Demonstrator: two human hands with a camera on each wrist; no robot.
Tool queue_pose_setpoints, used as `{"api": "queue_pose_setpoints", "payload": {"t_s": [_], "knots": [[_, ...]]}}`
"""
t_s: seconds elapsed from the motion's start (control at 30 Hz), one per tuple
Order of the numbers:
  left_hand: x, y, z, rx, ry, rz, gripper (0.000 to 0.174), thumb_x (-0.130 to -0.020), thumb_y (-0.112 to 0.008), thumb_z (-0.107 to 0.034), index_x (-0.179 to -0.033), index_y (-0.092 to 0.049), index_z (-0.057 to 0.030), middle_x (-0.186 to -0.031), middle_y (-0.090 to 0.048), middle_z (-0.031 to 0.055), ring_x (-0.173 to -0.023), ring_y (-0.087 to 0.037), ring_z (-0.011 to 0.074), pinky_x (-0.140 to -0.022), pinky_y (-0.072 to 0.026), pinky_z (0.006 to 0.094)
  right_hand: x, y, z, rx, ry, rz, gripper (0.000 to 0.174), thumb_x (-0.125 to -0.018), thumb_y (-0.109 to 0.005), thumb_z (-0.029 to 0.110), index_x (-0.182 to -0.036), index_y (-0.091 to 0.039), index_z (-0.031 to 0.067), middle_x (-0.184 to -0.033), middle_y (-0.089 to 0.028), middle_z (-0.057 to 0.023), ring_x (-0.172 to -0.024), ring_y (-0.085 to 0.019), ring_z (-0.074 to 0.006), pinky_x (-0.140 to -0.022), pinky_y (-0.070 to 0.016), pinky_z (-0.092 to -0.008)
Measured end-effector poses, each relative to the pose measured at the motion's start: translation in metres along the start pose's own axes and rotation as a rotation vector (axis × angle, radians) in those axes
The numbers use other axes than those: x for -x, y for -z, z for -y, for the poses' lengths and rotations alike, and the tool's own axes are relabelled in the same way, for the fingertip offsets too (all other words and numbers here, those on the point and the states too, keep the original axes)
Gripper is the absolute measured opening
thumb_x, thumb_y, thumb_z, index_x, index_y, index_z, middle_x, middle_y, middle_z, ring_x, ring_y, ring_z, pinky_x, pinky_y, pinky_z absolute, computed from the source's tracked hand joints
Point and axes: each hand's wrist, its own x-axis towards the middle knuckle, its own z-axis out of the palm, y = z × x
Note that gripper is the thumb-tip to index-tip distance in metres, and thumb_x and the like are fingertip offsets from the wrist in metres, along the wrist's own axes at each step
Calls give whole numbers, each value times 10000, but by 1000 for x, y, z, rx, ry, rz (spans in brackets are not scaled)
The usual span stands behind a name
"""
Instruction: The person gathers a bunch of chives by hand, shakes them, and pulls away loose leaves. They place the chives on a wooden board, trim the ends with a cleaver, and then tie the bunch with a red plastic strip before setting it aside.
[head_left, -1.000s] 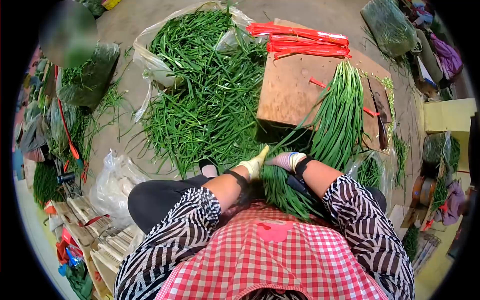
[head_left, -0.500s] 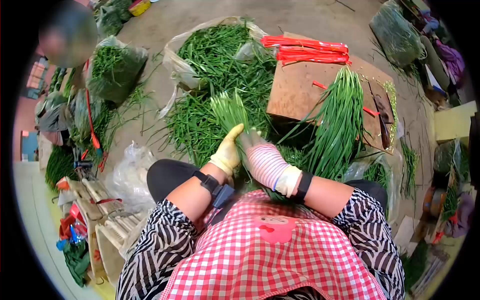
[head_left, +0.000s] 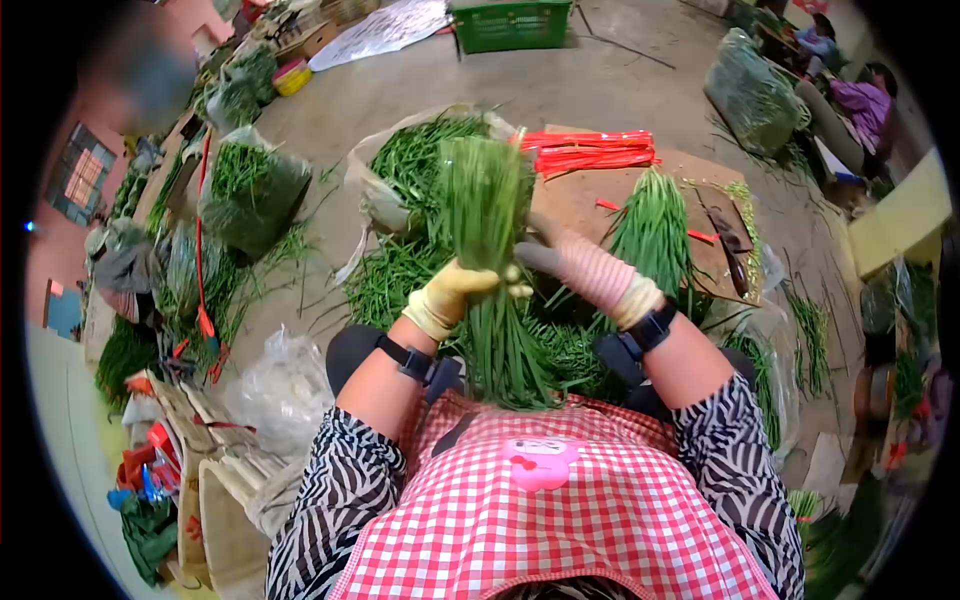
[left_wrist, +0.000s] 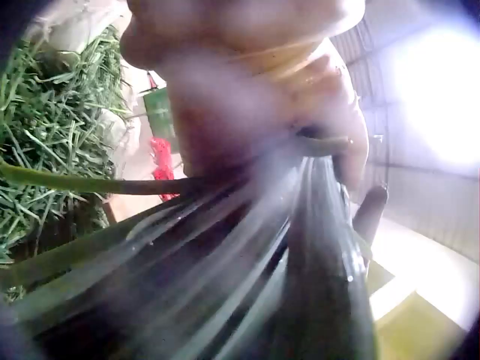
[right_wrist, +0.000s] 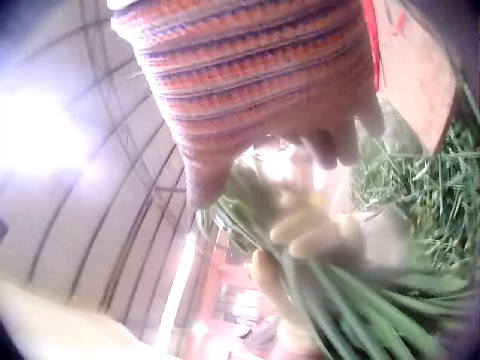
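Observation:
My left hand (head_left: 452, 296), in a yellow glove, grips a bunch of long green chives (head_left: 485, 195) around its middle. The bunch stands upright in front of my lap, its pale ends up and its leaves (left_wrist: 225, 292) hanging below the fist. On the right of the bunch is my right hand (head_left: 590, 270), in a pink-striped glove with dark fingertips. Its fingers (right_wrist: 322, 150) and thumb are spread apart at the upper part of the chives, not curled round them. Behind the bunch lies a large heap of loose chives (head_left: 385, 285) in an opened plastic bag.
A brown board (head_left: 570, 200) at front right carries red ties (head_left: 590, 152), a second chive bunch (head_left: 650, 235) and a dark-handled knife (head_left: 735, 265). Clear plastic (head_left: 285, 385) lies left of my knee. Filled bags (head_left: 255, 200) and a green crate (head_left: 510, 25) stand farther off.
The chive bunch has risen from my lap to upright in front of me, held in my left hand. My right hand has shifted to its right side. The head view has tilted up.

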Motion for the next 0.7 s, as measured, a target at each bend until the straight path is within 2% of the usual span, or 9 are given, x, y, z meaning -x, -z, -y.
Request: {"api": "queue_pose_setpoints", "payload": {"t_s": [0.03,0.1,0.13,0.2,0.27,0.37,0.5,0.63,0.7], "knots": [[-6,-12,-1,-111,71,1,542,-843,-776,-165,-1326,-591,-3,-1105,-692,76,-975,-699,249,-1086,-498,488,1,-5,15,22,-94,26,539,-921,-695,333,-1312,-591,-23,-1007,-731,-121,-809,-683,-175,-702,-568,-338],[-17,-35,-17,-434,141,5,569,-861,-798,-206,-1351,-596,2,-1240,-678,87,-1066,-670,223,-1014,-520,393,-9,-22,13,-81,-53,-139,424,-883,-705,356,-1118,-696,4,-818,-735,-81,-642,-657,-174,-562,-551,-361],[-21,-37,-14,-439,153,-10,571,-873,-792,-220,-1359,-592,2,-1254,-674,88,-1083,-659,213,-1005,-519,381,-8,-27,18,-97,80,-333,393,-864,-725,285,-1144,-695,10,-857,-737,-64,-697,-668,-158,-615,-561,-345],[-24,-38,-9,-453,170,-48,575,-897,-781,-248,-1375,-582,2,-1282,-666,89,-1118,-639,195,-988,-517,357,-16,-32,1,-239,102,-428,371,-855,-730,181,-1179,-678,7,-940,-738,-56,-782,-672,-143,-686,-565,-328],[-11,-33,-4,-388,196,23,739,-859,-820,-425,-1412,-557,-12,-1304,-662,81,-1166,-627,204,-1008,-512,379,-9,-36,-3,-356,241,-437,381,-864,-713,100,-1227,-652,3,-1043,-732,-56,-874,-668,-132,-752,-560,-309],[12,5,24,-274,205,115,855,-791,-861,-509,-1418,-553,-15,-1289,-677,76,-1168,-645,228,-1025,-506,389,-10,-36,-4,-448,236,-434,416,-872,-728,101,-1258,-623,-10,-1079,-737,-82,-921,-677,-154,-785,-565,-319],[10,-32,38,-325,168,0,798,-800,-870,-418,-1409,-555,-10,-1264,-679,71,-1128,-647,194,-990,-515,368,-19,-39,-8,-287,230,-612,450,-852,-748,81,-1268,-610,-23,-1062,-739,-99,-946,-687,-190,-796,-565,-345],[6,-48,41,-293,127,-23,604,-848,-791,-219,-1373,-579,-11,-1207,-696,72,-1061,-668,204,-943,-532,358,-23,-45,-15,-381,292,-588,494,-849,-764,64,-1306,-589,-6,-1140,-720,-105,-981,-679,-198,-847,-562,-338],[7,-55,38,-270,138,-77,531,-858,-761,-158,-1342,-601,-12,-1171,-708,80,-1020,-681,212,-931,-536,361,-20,-44,-13,-538,197,-495,511,-858,-767,69,-1326,-574,-4,-1181,-705,-115,-1017,-670,-203,-880,-557,-346]]}}
